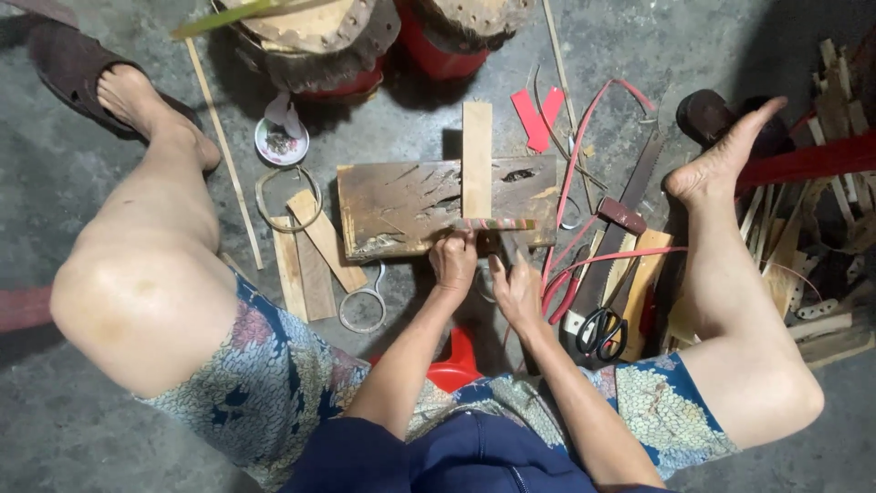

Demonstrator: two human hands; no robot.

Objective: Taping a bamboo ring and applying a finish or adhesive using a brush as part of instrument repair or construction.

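A worn, scarred wooden block [401,205] lies on the concrete floor between my legs. A pale flat wooden slat [476,155] rests upright across it. At the block's near edge a thin multicoloured striped strip [502,224] lies crosswise. My left hand [453,260] is closed on the left end of that strip, pressing it to the block. My right hand [516,290] sits just right of it, fingers curled around something small and dark near the strip; what it grips is hidden.
Steel scissors [363,306] and wooden slats [310,251] lie left of the block, near a small dish [281,141]. A handsaw [620,228], black-handled scissors [600,330], red strips [538,114] and bamboo pieces [821,265] crowd the right. Two drum-like objects [315,41] stand behind. A red stool [453,365] is under me.
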